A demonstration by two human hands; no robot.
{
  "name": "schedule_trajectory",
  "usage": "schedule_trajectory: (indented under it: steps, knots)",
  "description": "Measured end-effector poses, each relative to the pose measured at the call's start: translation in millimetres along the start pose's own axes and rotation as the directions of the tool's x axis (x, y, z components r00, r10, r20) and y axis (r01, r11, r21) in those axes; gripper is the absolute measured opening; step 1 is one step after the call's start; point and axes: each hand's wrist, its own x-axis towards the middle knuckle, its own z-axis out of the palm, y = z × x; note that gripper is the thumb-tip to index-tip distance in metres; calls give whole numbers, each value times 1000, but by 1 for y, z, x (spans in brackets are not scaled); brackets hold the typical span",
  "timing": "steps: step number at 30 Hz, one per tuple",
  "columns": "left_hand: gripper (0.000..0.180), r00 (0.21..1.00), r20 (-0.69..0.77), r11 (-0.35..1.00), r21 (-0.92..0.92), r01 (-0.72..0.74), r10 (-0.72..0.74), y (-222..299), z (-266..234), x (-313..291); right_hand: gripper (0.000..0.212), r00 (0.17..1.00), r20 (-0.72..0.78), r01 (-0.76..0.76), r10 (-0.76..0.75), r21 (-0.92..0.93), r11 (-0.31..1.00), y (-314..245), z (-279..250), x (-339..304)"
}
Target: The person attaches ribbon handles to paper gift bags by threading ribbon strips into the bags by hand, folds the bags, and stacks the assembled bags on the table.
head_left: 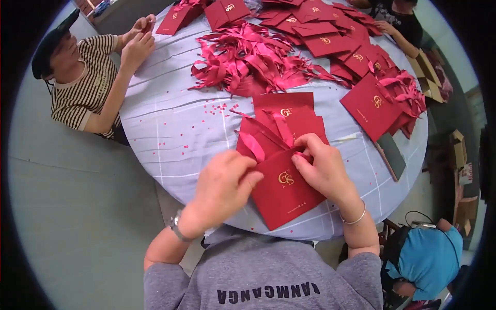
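Observation:
A red paper bag [287, 199] with a gold emblem lies tilted at the table's near edge. At its upper edge my right hand [324, 168] is closed in a pinch, thumb in front and fingers curled over. My left hand [223, 182] is at the bag's upper left corner, its thumb and bent fingers closed on the edge. A pink ribbon [252, 146] comes out by the bag's top next to my left fingers. Another ribbon [282, 128] lies over the red bags [305, 124] stacked just behind.
A heap of pink ribbons [253, 59] covers the middle of the table [175, 119]. Piles of red bags [356, 57] stand at the far right. A phone [391, 155] lies near the right edge. Small red dots are scattered leftward. Co-workers sit at the left and far right; another person is behind at right.

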Motion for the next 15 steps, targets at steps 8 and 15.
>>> schedule_trajectory:
  steps: [8, 15]
  knots:
    - [23, 998, -14, 997, 40, 61, -60, 11, 15, -5, 28, 1000, 0, 25, -25, 12, 1000, -1, -2, -4]
    - [24, 999, -25, 994, 110, 27, -24, 9, 23, 4, 37, 999, -9, 39, -39, 42, 998, -3, -18, -5]
